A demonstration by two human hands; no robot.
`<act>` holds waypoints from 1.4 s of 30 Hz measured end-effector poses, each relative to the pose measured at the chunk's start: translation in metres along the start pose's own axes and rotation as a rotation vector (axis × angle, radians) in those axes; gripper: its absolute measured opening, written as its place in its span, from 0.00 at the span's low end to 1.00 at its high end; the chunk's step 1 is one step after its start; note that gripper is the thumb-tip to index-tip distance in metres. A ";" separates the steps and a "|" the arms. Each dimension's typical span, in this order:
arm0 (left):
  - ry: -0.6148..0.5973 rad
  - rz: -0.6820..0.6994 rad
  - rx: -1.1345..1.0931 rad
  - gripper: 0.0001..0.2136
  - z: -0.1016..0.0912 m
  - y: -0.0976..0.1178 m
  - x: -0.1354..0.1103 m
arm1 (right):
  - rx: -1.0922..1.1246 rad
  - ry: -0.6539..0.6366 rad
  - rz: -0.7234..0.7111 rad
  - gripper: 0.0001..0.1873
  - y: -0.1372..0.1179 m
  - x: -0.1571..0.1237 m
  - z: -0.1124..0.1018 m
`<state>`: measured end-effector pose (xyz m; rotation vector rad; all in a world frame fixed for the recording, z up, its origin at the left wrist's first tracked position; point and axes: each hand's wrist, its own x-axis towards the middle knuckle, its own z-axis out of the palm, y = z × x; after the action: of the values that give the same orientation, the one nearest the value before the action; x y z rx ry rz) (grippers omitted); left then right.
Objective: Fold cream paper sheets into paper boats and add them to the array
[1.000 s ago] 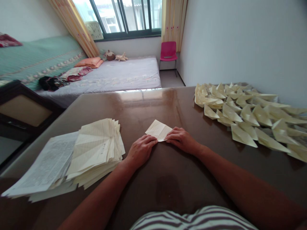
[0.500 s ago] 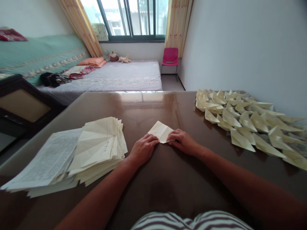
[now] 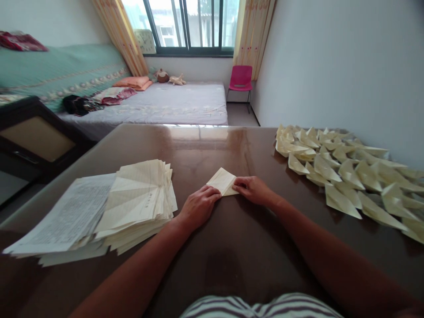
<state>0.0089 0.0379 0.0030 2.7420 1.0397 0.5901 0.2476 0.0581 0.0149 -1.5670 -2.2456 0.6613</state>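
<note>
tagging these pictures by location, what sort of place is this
Most likely a bedroom in a home: beyond the glossy brown table stands a bed with what look like soft toys on it, near a window with yellow curtains.

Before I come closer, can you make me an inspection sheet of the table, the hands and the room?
Surface: glossy brown table, showing reflections.
Things in hand: small folded paper, cream-coloured.
Clutter: uneven pile of cream sheets beside printed white sheets on the left; many folded paper shapes crowded on the right.
Hands: left hand has its fingers on the paper's left side; right hand pinches its right side.
Cables: nothing seen.
Surroundings: bed, pink chair, window, dark cabinet.
</note>
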 end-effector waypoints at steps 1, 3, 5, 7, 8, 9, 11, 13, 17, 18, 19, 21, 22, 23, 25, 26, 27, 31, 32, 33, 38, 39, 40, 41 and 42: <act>0.001 0.002 0.000 0.13 0.000 0.000 0.000 | -0.005 0.030 0.005 0.13 0.000 0.000 0.002; 0.002 0.005 -0.002 0.13 0.000 0.000 0.000 | -0.013 0.079 0.009 0.13 0.000 -0.002 0.005; 0.003 0.005 -0.001 0.13 -0.001 0.001 0.000 | -0.025 0.113 0.022 0.13 -0.002 -0.003 0.008; 0.002 0.004 0.000 0.13 -0.002 0.002 0.000 | -0.051 0.137 0.040 0.12 -0.004 -0.004 0.009; 0.002 0.004 0.001 0.13 -0.002 0.002 0.000 | -0.066 0.149 0.050 0.12 -0.005 -0.004 0.010; 0.002 0.003 0.002 0.13 -0.002 0.003 0.000 | -0.082 0.161 0.058 0.12 -0.006 -0.005 0.011; 0.001 0.003 0.008 0.13 -0.002 0.003 0.000 | -0.110 0.173 0.071 0.11 -0.008 -0.006 0.012; -0.001 0.002 0.017 0.13 -0.001 0.003 0.000 | -0.133 0.193 0.076 0.11 -0.009 -0.007 0.014; -0.008 -0.006 0.034 0.12 -0.001 0.004 0.000 | -0.160 0.248 0.034 0.11 -0.010 -0.008 0.018; -0.014 -0.010 0.038 0.12 -0.002 0.005 0.000 | -0.164 0.255 0.026 0.12 -0.010 -0.009 0.019; -0.020 -0.014 0.041 0.12 -0.003 0.005 0.000 | -0.169 0.259 0.023 0.12 -0.010 -0.009 0.019; -0.030 -0.017 0.048 0.12 -0.004 0.006 0.001 | -0.184 0.259 0.026 0.12 -0.010 -0.008 0.020; -0.033 -0.020 0.052 0.12 -0.004 0.006 0.001 | -0.190 0.258 0.029 0.12 -0.011 -0.008 0.020; -0.037 -0.023 0.056 0.12 -0.005 0.007 0.001 | -0.194 0.256 0.031 0.12 -0.011 -0.008 0.020; -0.055 -0.037 0.073 0.12 -0.005 0.009 0.002 | -0.195 0.252 0.036 0.12 -0.011 -0.007 0.020; -0.066 -0.049 0.088 0.12 -0.005 0.010 0.002 | -0.195 0.249 0.041 0.12 -0.011 -0.007 0.020; -0.077 -0.061 0.107 0.13 -0.006 0.011 0.002 | -0.194 0.246 0.046 0.12 -0.012 -0.007 0.019; -0.118 -0.047 0.184 0.16 -0.006 0.014 0.003 | -0.193 0.240 0.052 0.11 -0.013 -0.008 0.018; -0.131 -0.031 0.199 0.17 -0.006 0.014 0.004 | -0.194 0.242 0.052 0.11 -0.013 -0.008 0.018; -0.143 -0.018 0.211 0.18 -0.006 0.015 0.004 | -0.196 0.244 0.053 0.11 -0.013 -0.008 0.018; -0.169 -0.018 0.245 0.18 -0.006 0.014 0.003 | -0.213 0.248 0.073 0.10 -0.014 -0.007 0.019; -0.169 -0.020 0.246 0.18 -0.006 0.014 0.004 | -0.216 0.248 0.075 0.10 -0.014 -0.007 0.019; -0.169 -0.021 0.246 0.18 -0.006 0.015 0.004 | -0.217 0.246 0.077 0.10 -0.014 -0.007 0.019; -0.171 -0.022 0.245 0.18 -0.006 0.015 0.004 | -0.219 0.244 0.079 0.10 -0.014 -0.007 0.019; -0.173 -0.024 0.244 0.18 -0.006 0.015 0.004 | -0.219 0.241 0.081 0.10 -0.014 -0.007 0.019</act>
<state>0.0182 0.0290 0.0141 2.9168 1.1688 0.2299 0.2294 0.0444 0.0063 -1.7432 -2.1407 0.2347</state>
